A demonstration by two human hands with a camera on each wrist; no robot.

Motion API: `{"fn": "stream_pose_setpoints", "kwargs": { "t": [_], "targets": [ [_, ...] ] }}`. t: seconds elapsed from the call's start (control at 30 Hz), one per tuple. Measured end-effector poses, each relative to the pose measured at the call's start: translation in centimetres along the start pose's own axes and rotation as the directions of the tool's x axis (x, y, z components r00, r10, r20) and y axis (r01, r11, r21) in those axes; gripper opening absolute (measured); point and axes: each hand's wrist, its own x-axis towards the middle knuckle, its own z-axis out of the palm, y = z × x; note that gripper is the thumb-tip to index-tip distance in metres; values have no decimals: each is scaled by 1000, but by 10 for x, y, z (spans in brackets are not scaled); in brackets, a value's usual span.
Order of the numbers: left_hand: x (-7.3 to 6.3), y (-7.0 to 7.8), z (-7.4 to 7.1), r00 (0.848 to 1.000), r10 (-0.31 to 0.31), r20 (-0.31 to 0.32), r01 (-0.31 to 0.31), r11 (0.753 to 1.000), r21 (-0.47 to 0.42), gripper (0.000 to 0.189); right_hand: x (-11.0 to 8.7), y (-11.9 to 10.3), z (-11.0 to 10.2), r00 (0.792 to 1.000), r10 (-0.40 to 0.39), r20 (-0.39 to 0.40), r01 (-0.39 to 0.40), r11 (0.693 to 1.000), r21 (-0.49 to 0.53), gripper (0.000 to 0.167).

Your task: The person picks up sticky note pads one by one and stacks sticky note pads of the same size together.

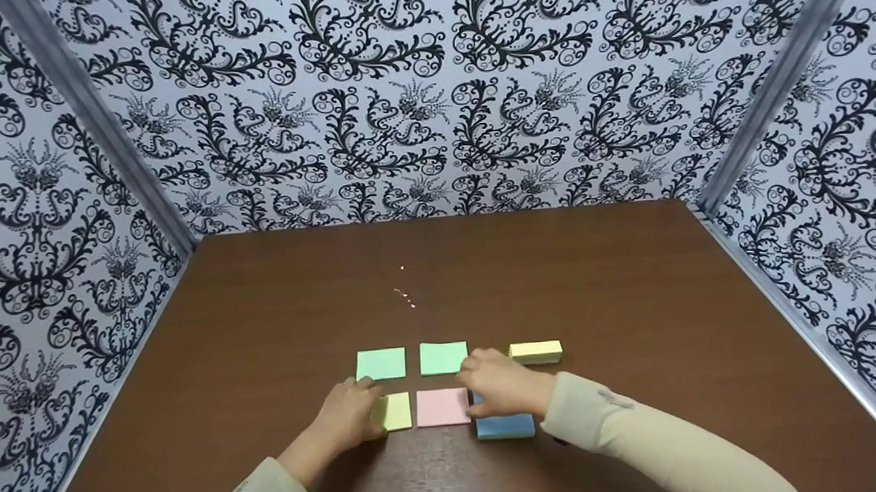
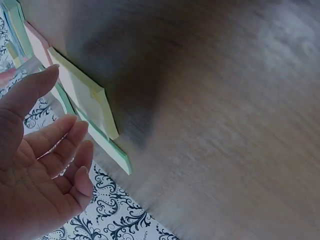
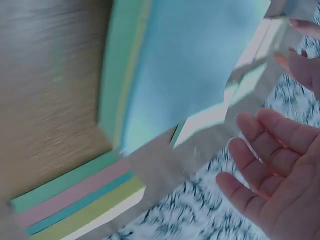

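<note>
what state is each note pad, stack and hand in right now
left green pad: lying flat
right green pad: lying flat
yellow pad: lying flat, partly hidden in the head view
pink pad: lying flat
blue-topped stack: layered, partly hidden in the head view
yellow-topped stack: layered
left hand: relaxed, gripping nothing
right hand: relaxed, gripping nothing

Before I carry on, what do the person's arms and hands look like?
The left hand and right hand are ungloved. Left sleeve and right sleeve are pale cream, with faint greyish marks near the cuffs; a dark patch under the right one is unclear.
</note>
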Motion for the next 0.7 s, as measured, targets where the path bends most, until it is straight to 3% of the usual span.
{"fn": "stream_pose_setpoints", "kwargs": {
  "t": [0.13, 0.33, 0.43, 0.7],
  "targets": [
    [-1, 2, -1, 1000, -8, 17, 8, 1000, 6, 47, 18, -9, 3, 994, 17, 110, -11, 999, -50, 28],
    [1, 4, -4, 999, -25, 30, 24, 999, 38, 45, 38, -22, 4, 960, 114, 257, -106, 993, -42, 21],
    [2, 5, -4, 999, -36, 31, 34, 998, 49, 43, 44, -27, 5, 950, 142, 279, -129, 990, -65, 21],
    [6, 6, -1, 998, -59, 6, 58, 996, 66, 41, 47, -32, 9, 950, 165, 265, -139, 984, -112, 21]
  ]
}}
